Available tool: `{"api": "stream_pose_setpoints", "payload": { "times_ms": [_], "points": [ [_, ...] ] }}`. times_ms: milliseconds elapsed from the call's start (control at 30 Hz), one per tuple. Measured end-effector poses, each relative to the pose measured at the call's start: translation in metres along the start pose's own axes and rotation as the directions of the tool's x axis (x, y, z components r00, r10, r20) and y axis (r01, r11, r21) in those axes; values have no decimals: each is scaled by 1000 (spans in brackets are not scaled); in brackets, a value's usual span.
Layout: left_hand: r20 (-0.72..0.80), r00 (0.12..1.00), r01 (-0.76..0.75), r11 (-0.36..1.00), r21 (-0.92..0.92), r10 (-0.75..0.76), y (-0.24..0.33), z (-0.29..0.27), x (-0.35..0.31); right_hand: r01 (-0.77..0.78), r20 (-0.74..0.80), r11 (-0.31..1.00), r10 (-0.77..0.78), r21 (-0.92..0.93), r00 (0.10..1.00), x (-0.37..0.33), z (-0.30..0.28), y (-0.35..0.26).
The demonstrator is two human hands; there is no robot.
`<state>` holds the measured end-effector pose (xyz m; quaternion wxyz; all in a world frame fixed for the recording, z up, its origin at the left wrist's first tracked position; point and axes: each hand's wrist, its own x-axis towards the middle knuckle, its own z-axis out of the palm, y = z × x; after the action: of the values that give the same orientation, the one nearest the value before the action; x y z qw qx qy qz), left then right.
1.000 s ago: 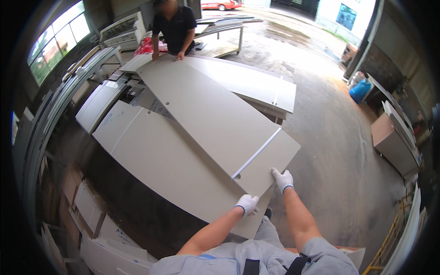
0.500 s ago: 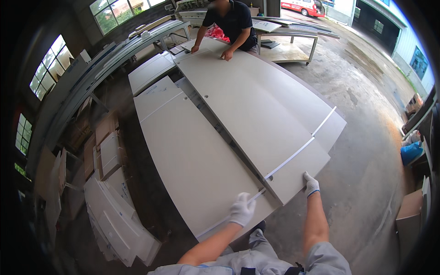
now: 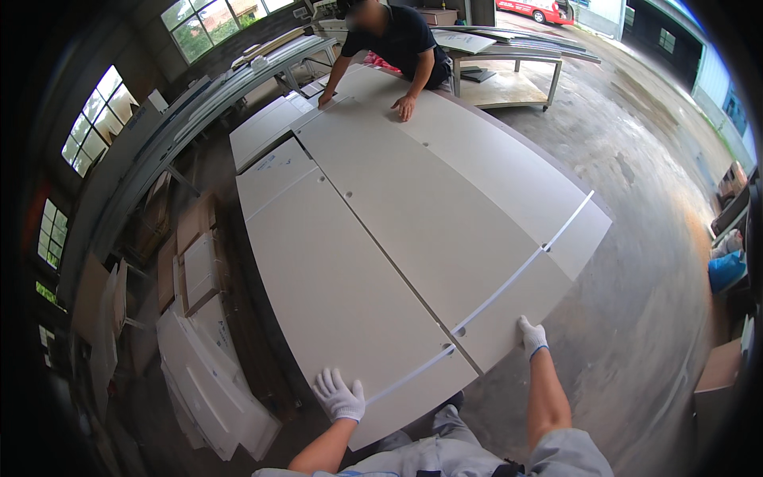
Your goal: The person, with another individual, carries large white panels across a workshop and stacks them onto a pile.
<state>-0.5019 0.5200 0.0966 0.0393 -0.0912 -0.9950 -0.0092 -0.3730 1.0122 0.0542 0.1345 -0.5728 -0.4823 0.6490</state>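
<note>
From my end of the feed, the relation I watch is the narrow dark seam between the left panel and the middle panel: they lie side by side, long axes running away from me and leftward. The right hand is nearest the middle panel, at its near short edge, so the board stretches ahead and left of those fingers. I make out the thumb at the edge; the other fingers are hidden, so I can't tell whether they grip. My left hand is spread flat, fingers released, on the near left corner of the left panel.

A right panel lies beyond the middle panel; I can't tell whether those 2 overlap. White strips cross all 3 panels near my end. The panels hide whatever surface carries them. At the far end a co-worker leans over, 2 bare hands on the boards.

Around us: concrete floor, a loaded cart, stacked boards to the left, windows, and a red vehicle outside.
</note>
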Motion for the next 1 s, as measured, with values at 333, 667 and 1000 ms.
{"api": "stream_pose_setpoints", "payload": {
  "times_ms": [333, 667, 1000],
  "points": [
    [23, 1000, -8, 1000, -28, 9, -4, -4, -1, 49, -153, 967, -11, 249, 988, -3, 38, 24],
    [22, 999, -43, 999, -18, 44, 4, -5, 1, 67, -308, 885, 88, 461, 947, -8, 64, 32],
    [23, 997, -68, 997, -46, 69, -8, -3, -8, 112, -491, 992, -65, 66, 869, -9, 70, 45]
  ]
}}
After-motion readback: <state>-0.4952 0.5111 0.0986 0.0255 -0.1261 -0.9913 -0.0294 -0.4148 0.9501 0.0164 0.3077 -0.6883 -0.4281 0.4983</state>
